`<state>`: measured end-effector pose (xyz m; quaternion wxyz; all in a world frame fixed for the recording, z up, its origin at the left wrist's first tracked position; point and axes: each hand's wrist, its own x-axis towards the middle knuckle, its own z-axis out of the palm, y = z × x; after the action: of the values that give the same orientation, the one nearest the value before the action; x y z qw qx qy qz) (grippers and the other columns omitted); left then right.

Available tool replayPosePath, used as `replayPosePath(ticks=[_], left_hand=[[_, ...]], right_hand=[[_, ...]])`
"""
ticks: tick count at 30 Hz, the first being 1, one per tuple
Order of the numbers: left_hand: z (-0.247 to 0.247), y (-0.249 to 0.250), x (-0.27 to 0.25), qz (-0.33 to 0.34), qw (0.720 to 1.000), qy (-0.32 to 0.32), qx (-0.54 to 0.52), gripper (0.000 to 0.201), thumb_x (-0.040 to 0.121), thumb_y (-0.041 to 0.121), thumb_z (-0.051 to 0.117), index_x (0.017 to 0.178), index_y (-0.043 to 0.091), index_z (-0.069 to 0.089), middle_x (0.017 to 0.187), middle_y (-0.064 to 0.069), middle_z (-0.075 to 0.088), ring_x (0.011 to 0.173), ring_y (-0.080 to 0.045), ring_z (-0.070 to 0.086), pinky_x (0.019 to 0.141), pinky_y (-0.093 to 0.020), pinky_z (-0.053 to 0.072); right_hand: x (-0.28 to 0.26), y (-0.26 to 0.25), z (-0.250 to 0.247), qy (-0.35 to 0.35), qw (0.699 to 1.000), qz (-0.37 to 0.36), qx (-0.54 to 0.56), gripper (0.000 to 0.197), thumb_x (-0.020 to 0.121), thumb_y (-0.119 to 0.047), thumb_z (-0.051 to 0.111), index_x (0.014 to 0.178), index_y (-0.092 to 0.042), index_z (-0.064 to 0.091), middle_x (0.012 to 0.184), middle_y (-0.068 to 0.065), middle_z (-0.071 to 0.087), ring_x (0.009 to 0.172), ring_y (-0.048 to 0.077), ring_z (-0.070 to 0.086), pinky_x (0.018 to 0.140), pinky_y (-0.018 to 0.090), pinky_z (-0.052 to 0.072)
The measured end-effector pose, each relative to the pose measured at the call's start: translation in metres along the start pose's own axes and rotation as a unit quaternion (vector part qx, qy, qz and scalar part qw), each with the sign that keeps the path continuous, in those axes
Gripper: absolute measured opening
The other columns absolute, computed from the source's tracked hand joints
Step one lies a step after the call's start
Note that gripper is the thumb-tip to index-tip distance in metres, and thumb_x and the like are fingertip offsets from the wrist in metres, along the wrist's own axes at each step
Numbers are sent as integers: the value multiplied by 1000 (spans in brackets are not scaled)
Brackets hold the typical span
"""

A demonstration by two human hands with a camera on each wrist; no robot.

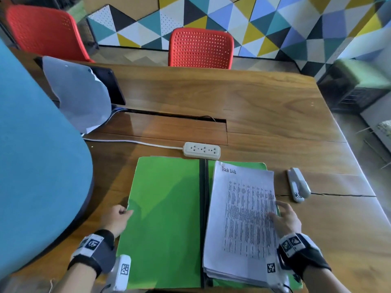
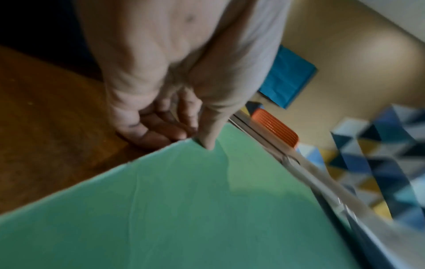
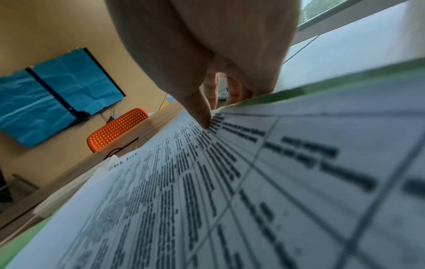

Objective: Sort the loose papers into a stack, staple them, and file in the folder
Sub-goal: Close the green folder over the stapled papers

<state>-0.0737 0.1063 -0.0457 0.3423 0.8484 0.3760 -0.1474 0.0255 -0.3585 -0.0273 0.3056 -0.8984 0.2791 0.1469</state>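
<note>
Head view: your left hand (image 1: 115, 216) pinches the open green card folder's (image 1: 165, 208) outer left edge, probably lifted; right hand (image 1: 285, 216), spread, presses the white printed paper stack (image 1: 241, 218) right of the spine.

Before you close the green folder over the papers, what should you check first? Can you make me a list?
1. Paper stack lies on the right half of the folder: ok.
2. Stack edges squared: not ok, sheets fan out at the bottom.
3. Stapled: cannot tell.
4. Left hand pinches the left cover's edge: ok.
5. Right hand off the stack: not ok, its thumb rests on it.
6. Stapler outside the folder: ok.
</note>
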Motion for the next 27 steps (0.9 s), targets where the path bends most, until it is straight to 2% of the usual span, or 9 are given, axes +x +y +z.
replayPosePath(ticks=[5,8,10,14,18,20,23,25,27], left_hand=[[-52,23,-21,83,984,-43,-152,14,89,25,68,97,13,70,103,-3,69,97,-19,62,86,-33,43],[-81,63,-56,198,973,-60,-98,12,91,20,64,81,15,68,80,1,72,55,-9,57,56,-21,43],[-86,94,-82,273,959,-58,-40,19,94,23,60,77,14,63,74,-5,72,38,-8,48,44,-20,37],[-73,144,-116,372,926,-61,-11,20,96,28,55,78,20,56,63,-10,66,43,-7,48,47,-23,35],[-48,193,-141,436,897,-60,-49,18,97,18,54,80,15,56,55,20,63,41,0,51,41,-10,32],[-29,211,-148,453,886,-76,-66,18,99,14,53,82,8,57,54,20,62,40,1,51,40,-10,32],[6,223,-150,486,867,-95,-45,23,101,25,47,82,16,55,46,6,47,39,-7,43,44,-16,25],[34,221,-146,471,867,-162,-8,29,102,38,40,91,22,60,55,5,51,46,-4,45,49,-23,37],[64,209,-131,420,885,-194,54,32,101,46,38,113,26,60,90,7,69,75,2,60,79,-30,53]], right_hand=[[18,7,-10,-19,999,-25,-14,43,85,-25,71,125,-29,56,105,13,72,84,28,66,76,31,50],[25,10,-9,-32,997,-63,-31,44,84,-17,72,125,-27,59,89,5,68,95,30,64,84,35,50],[28,9,-6,-38,994,-87,-50,46,83,-15,71,127,-27,61,98,7,61,106,33,57,97,40,48],[28,2,1,-64,991,-92,-78,54,84,-45,70,135,-42,53,126,20,40,119,40,46,108,46,40],[22,-5,-3,-99,983,-105,-114,69,85,-54,64,147,-43,35,143,25,30,136,43,28,113,51,29],[23,-5,-6,-114,985,-96,-88,79,85,-59,60,153,-34,27,147,26,35,139,40,29,114,52,28],[25,0,-9,-132,989,-71,1,86,77,-70,60,143,-18,43,131,16,55,127,31,45,108,48,40],[24,3,-11,-126,987,-43,95,93,60,-87,58,120,-16,61,113,9,67,111,27,58,99,46,48],[21,1,-15,-132,970,-6,206,79,71,-74,63,113,-8,65,93,7,67,81,22,61,75,36,51]])
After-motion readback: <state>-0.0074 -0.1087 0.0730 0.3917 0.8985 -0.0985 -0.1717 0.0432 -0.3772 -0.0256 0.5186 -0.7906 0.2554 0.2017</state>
